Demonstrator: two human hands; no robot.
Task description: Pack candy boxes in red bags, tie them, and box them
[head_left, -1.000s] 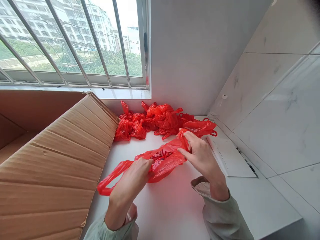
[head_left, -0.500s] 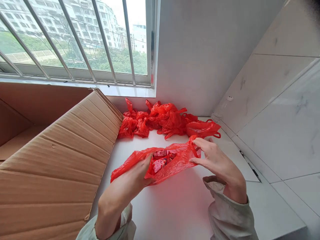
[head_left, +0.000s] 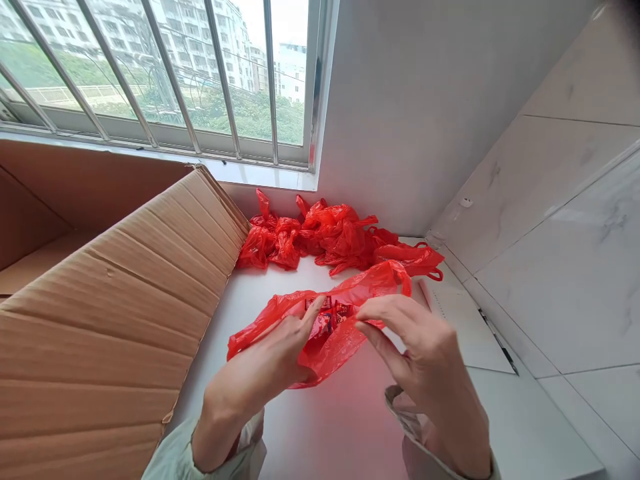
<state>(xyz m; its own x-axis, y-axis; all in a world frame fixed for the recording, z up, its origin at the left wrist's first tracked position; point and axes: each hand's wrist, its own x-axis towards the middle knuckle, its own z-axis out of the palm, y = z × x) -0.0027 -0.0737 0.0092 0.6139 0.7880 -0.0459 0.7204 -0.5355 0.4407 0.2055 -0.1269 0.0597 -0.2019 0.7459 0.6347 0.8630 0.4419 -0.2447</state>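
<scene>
A red plastic bag (head_left: 340,353) lies on the white tabletop with its mouth spread, showing several small red packets (head_left: 321,325) with printed lettering inside. My left hand (head_left: 265,363) is at the left of the mouth, forefinger and thumb stretched apart against the bag; its other fingers are hidden. At the right side of the mouth, my right hand (head_left: 415,340) pinches thumb and forefinger together on the bag's near edge. One handle loop of the bag stands up beyond the right hand, free of the fingers.
Several knotted red bags (head_left: 335,233) are piled along the wall. An open cardboard box (head_left: 120,313) stands on the left, below a barred window (head_left: 190,80). A white sheet or pad (head_left: 467,327) and a dark pen-like stick (head_left: 500,341) lie near the tiled wall.
My right hand has let go of the bag's right handle and moved left and nearer, to the mouth's near edge. The left hand has shifted slightly, its forefinger now raised. The view has tilted slightly.
</scene>
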